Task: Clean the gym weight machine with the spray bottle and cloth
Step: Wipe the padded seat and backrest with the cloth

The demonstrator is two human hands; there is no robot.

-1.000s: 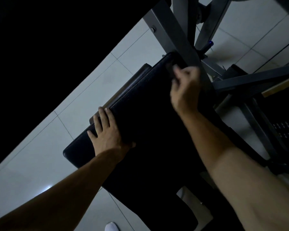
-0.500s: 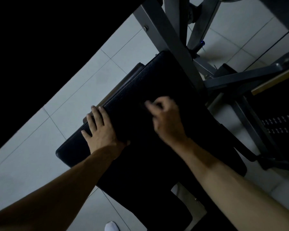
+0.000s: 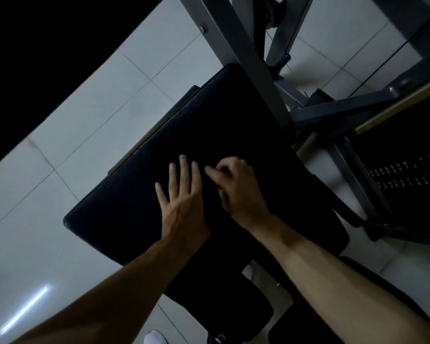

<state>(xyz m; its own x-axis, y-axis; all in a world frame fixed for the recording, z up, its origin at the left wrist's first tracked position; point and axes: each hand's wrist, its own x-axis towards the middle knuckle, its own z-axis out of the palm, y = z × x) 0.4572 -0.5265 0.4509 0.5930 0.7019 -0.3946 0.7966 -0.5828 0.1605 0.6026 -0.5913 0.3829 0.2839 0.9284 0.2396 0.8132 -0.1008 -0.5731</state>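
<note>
Nearest, a white shoe tip (image 3: 155, 338) showed on the glossy, pale tiled floor (image 3: 35, 232). Above it, the left hand (image 3: 181, 207) lay flat with fingers spread on the wide black pad (image 3: 209, 125), which had a grained, leathery skin and rounded corners. Just beside it, the right hand (image 3: 236, 189) rested on the pad with fingers bunched; whether they pinched anything could not be told. Beyond, the machine's square grey steel bars (image 3: 243, 53) crossed.

Left hand (image 3: 181, 197) lies flat, palm down, fingers straight and slightly spread. Right hand (image 3: 238, 189) sits just beside it, fingers curled inward and blurred; any grip cannot be determined. Left forearm (image 3: 109, 294) and right forearm (image 3: 333, 281) are bare.
</note>
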